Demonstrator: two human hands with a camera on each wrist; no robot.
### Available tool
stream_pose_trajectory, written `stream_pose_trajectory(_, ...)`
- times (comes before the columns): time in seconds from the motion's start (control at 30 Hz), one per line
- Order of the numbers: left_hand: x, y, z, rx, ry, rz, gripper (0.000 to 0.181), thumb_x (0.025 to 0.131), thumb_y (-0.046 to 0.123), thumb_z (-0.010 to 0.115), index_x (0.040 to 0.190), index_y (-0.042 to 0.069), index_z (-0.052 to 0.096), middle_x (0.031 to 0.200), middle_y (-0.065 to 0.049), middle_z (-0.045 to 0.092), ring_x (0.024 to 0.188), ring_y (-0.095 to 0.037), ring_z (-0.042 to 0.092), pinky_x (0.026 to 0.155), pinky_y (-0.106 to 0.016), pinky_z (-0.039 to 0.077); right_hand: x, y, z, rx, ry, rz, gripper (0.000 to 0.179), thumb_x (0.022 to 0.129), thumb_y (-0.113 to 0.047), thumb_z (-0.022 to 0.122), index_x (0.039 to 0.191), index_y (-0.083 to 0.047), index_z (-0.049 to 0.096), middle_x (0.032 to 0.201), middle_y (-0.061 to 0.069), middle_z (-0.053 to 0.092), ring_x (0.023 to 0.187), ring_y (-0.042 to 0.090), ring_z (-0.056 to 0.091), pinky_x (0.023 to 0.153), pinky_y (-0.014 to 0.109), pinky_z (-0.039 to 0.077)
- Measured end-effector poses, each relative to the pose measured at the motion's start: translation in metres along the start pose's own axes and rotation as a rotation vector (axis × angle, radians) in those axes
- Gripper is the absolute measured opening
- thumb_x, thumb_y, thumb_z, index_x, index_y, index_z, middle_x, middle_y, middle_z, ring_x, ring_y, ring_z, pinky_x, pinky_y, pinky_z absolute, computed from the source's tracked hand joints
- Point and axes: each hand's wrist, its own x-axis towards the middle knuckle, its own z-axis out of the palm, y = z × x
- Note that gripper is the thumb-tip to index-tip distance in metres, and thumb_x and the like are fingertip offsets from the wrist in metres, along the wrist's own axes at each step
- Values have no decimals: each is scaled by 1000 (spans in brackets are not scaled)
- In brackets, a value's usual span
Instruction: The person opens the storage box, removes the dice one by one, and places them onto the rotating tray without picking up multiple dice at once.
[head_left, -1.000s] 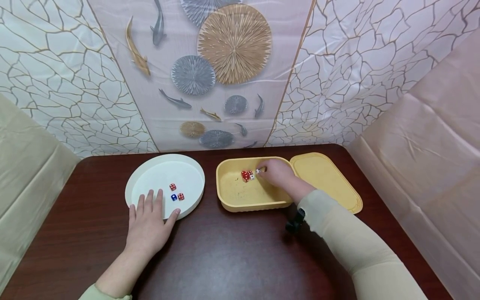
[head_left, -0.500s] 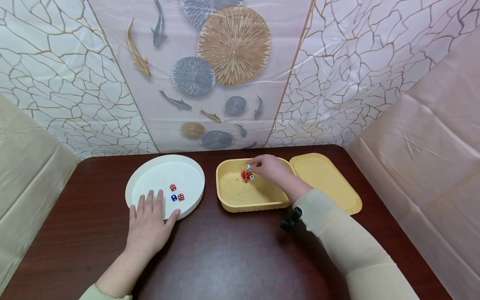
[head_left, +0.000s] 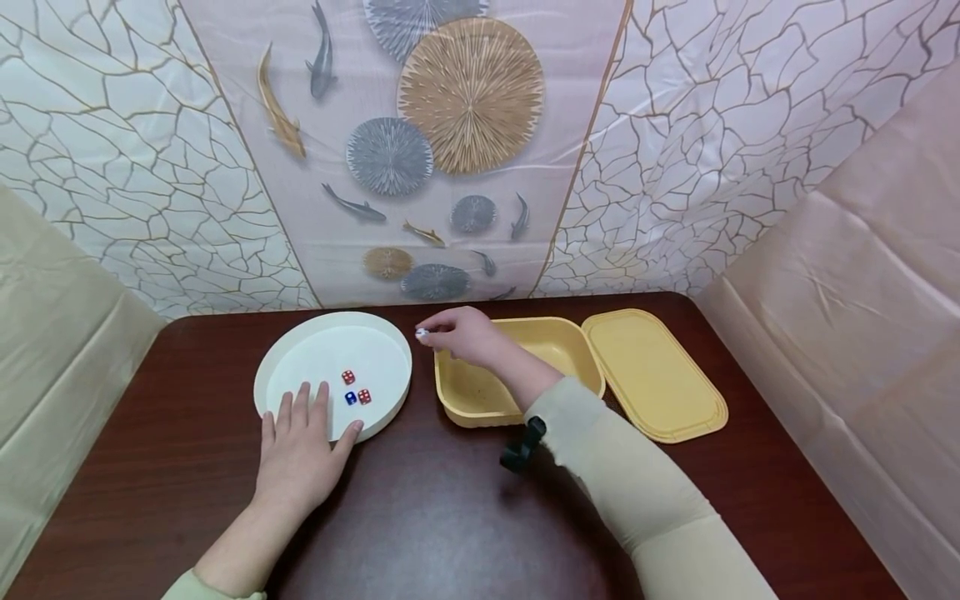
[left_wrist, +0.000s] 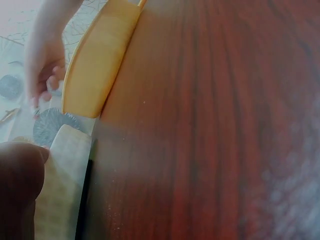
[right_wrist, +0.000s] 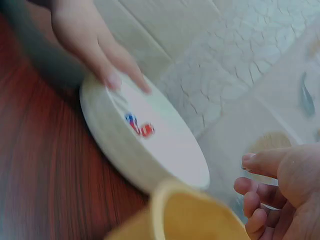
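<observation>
Between thumb and fingertips my right hand (head_left: 467, 335) pinches a white die (head_left: 422, 333), above the gap between the yellow box and the round white tray (head_left: 272, 367). My left hand (head_left: 298, 454) lies spread over the tray's near rim, its fingers straight. On the tray floor, right of those fingertips, sit a blue die (head_left: 350, 398) and two red dice, one nearer the back (head_left: 348, 377) and one beside the blue (head_left: 364, 397). The right forearm crosses over the yellow box (head_left: 487, 415) and hides the dice inside it.
A flat yellow lid (head_left: 660, 375) lies right of the box, close against its side. Dark brown tabletop (head_left: 420, 517) extends in front of the containers. A patterned cloth backdrop (head_left: 480, 250) rises behind the table's far edge, with plain cloth at both sides.
My right hand has lifted the white die from inside the yellow box and carried it left, past the box's left rim. My left hand stays in place on the tray.
</observation>
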Motion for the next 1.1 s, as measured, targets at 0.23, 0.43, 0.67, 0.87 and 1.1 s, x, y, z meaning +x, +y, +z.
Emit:
stream_pose_trajectory(0.23, 1, 0, 1, 9, 6, 1, 84, 100, 61, 40, 155, 1, 22, 156, -32, 20, 144, -52, 12, 113, -69, 4, 7, -27, 27, 21, -66, -32, 27, 97, -29, 66, 121, -19, 72, 104, 8, 72, 95, 23, 68, 69, 26, 55)
stream_pose_trajectory(0.43, 2, -1, 2, 11, 18, 7, 83, 100, 60, 42, 155, 1, 23, 156, -32, 22, 144, -52, 13, 112, -69, 4, 13, -37, 42, -66, -63, -23, 27, 96, -30, 67, 121, -21, 72, 98, -2, 71, 94, 18, 69, 70, 25, 53)
stream_pose_trajectory(0.67, 1, -1, 3, 13, 21, 3, 82, 100, 59, 42, 155, 0, 24, 155, -31, 22, 143, -51, 14, 112, -69, 5, 19, -41, 63, -397, -17, -28, 26, 95, -35, 67, 119, -28, 73, 114, -8, 69, 97, 6, 60, 79, 23, 50)
stream_pose_trajectory(0.87, 1, -1, 2, 9, 33, 9, 82, 100, 58, 42, 155, 0, 25, 155, -31, 23, 143, -51, 15, 112, -69, 6, 19, -45, 80, -631, -74, -2, 27, 96, -36, 66, 122, -31, 72, 121, -12, 68, 107, 8, 60, 89, 28, 49)
stream_pose_trajectory(1.1, 1, -1, 1, 3, 39, 13, 82, 100, 58, 43, 155, 0, 25, 155, -31, 23, 143, -51, 15, 112, -69, 6, 21, -45, 93, -796, -123, -13, 26, 100, -29, 59, 124, -30, 70, 120, -12, 67, 102, 7, 59, 86, 29, 50)
